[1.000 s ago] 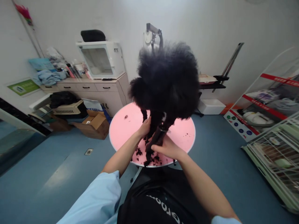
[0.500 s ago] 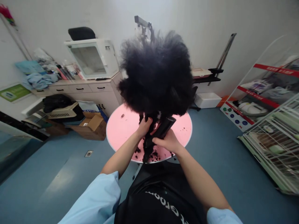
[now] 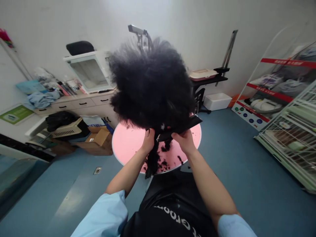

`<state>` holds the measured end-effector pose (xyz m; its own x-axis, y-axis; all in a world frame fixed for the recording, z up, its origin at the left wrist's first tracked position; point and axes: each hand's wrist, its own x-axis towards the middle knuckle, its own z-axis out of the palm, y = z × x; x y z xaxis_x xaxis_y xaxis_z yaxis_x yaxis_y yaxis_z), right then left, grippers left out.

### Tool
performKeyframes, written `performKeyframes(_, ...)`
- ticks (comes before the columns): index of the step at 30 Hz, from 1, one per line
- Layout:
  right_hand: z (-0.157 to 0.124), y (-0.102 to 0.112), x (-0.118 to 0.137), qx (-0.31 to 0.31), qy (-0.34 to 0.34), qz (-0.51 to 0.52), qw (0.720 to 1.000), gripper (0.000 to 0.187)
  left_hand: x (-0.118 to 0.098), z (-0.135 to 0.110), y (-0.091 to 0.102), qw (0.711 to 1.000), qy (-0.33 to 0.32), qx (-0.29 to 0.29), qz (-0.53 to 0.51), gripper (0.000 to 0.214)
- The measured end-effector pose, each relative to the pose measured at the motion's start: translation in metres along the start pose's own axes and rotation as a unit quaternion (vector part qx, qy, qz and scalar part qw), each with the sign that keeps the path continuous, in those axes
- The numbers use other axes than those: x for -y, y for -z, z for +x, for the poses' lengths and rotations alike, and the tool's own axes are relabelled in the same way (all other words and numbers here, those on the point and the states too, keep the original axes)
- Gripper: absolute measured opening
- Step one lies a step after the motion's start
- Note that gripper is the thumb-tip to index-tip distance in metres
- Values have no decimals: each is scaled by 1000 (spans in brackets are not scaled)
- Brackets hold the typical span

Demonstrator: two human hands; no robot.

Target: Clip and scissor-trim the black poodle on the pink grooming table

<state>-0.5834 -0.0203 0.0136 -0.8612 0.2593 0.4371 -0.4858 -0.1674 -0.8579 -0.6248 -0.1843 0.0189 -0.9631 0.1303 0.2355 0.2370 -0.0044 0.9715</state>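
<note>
Dog (image 3: 150,85), black and fluffy, atop pink table (image 3: 125,144). Left hand (image 3: 148,141): fingers closed around leg (image 3: 153,155). Right hand (image 3: 184,140): fingers wrapped on clipper (image 3: 194,122), pressed under belly. Clippings (image 3: 164,163) near table edge.

White letters run across the black apron (image 3: 172,205) at the bottom edge, upside down from this view; "Groo" can be made out, and the rest is cut off or hidden. The red strips (image 3: 286,61) on the rack at right carry white characters too small to read. The green sign (image 3: 12,114) on the left wall bears print that is too blurred to read.
</note>
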Motion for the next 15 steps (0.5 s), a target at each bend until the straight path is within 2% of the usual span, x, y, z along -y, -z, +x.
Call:
performKeyframes(4,-21,-5,-12,79,-65,63,993,38,-5,-3,1,999,-22,35,-12,64)
performKeyframes(8,-47,-4,-39,130,-148,132,971,42,-1,-2,0,993,31,81,-86,53)
performKeyframes(9,-51,-3,-45,122,-163,161,966,43,0,-3,-2,990,39,79,-106,50)
performKeyframes(11,-53,-2,-55,45,-169,230,957,39,2,-5,-4,989,34,63,-126,44)
performKeyframes(13,-47,-1,-59,-73,-152,290,942,32,2,-7,-7,992,19,49,-116,39)
performKeyframes(14,-43,-1,-60,-114,-146,306,934,29,2,-8,-8,993,16,46,-111,36)
performKeyframes(15,-39,-2,-60,-128,-148,314,929,27,1,-9,-9,993,18,45,-112,34)
